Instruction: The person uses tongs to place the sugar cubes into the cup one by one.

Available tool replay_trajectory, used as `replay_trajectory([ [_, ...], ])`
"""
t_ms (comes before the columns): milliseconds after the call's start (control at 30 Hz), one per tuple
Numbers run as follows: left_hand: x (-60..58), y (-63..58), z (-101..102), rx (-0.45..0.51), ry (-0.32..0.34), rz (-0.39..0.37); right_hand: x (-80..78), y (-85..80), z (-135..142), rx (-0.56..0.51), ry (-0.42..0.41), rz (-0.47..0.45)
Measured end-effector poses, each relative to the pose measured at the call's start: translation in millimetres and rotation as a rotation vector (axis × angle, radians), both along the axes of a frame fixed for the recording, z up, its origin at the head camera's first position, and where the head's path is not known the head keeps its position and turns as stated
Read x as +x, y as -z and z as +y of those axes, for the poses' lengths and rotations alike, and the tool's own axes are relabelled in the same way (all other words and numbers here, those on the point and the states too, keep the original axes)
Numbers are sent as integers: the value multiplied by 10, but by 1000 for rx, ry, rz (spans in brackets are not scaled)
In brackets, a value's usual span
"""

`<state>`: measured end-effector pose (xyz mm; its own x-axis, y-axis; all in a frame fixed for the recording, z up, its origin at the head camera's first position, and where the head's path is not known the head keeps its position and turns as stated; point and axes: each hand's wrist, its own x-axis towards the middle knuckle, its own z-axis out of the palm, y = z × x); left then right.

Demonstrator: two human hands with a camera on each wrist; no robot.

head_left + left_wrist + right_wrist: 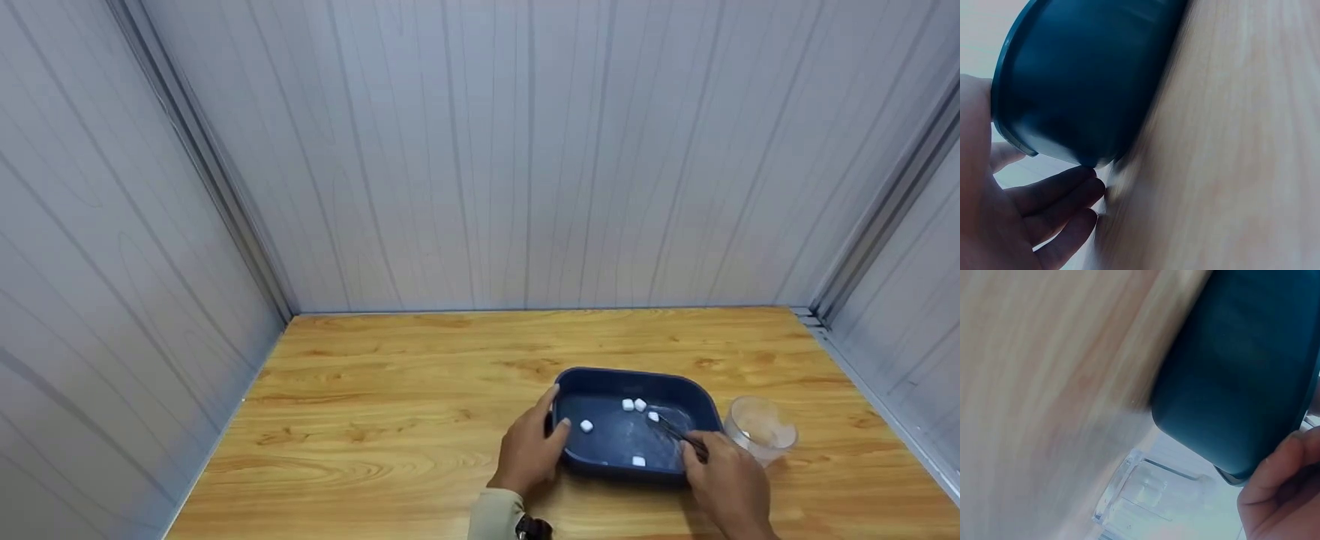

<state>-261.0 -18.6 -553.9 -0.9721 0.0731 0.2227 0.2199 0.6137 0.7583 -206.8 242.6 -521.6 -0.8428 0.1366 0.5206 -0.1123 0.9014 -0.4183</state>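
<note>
A dark blue rectangular basin (611, 442) sits on the table, holding several small white cubes, one of them (586, 426) near its left end. My left hand (529, 450) holds the basin's left end, thumb at the rim and fingers along the outer wall. In the left wrist view, those fingers (1067, 191) lie against the basin's underside corner. Over the basin's right end, my right hand (726, 480) grips dark tweezers (681, 435). Their tips meet a white cube (653, 416); whether they pinch it, I cannot tell. The right wrist view hides the tweezers' tips.
A clear cup (761, 431) stands just right of the basin, close to my right hand, with something whitish inside. The wood-grain table (360, 420) extends to the left. Pale panels (487, 150) wall in the back and both sides.
</note>
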Motion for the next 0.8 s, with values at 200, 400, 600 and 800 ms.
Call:
replay_trajectory([
  [200, -5, -10, 8, 6, 2, -5, 3, -4, 5, -1, 7, -2],
  [400, 2, -22, 13, 13, -3, -33, 8, -5, 0, -14, 12, -9],
  [600, 5, -9, 15, 6, -1, 2, 25, -2, 4, -28, 13, 16],
  [800, 6, -2, 3, 1, 1, -3, 32, 1, 7, -44, 22, 1],
])
